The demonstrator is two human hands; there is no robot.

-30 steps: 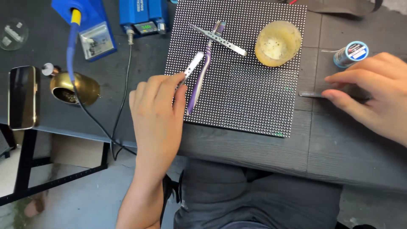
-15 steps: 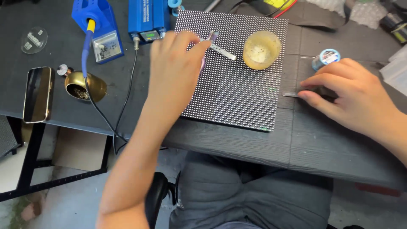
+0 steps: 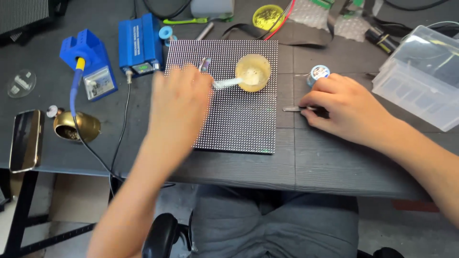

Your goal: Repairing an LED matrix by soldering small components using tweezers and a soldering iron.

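Observation:
My left hand (image 3: 179,102) is blurred over a dotted LED panel (image 3: 239,124) lying flat on the dark table. It is shut on a brush (image 3: 225,84), whose white end points into a small yellowish jar (image 3: 253,71) standing on the panel. Metal tweezers (image 3: 205,64) lie on the panel just beyond that hand. My right hand (image 3: 342,107) rests on the table right of the panel, its fingertips pinching the end of a thin metal tool (image 3: 291,109). A small solder spool (image 3: 318,72) stands just behind it.
At the left are a blue soldering station (image 3: 138,45), a blue iron stand (image 3: 88,62), a brass tip cleaner (image 3: 76,126) and a phone (image 3: 26,138). A clear plastic box (image 3: 423,71) sits at the right. Cables and a yellow lid (image 3: 267,16) lie at the back.
My left hand picked the brush up off the panel and carried it toward the jar. The right hand stayed on the metal tool. The camera view shifted.

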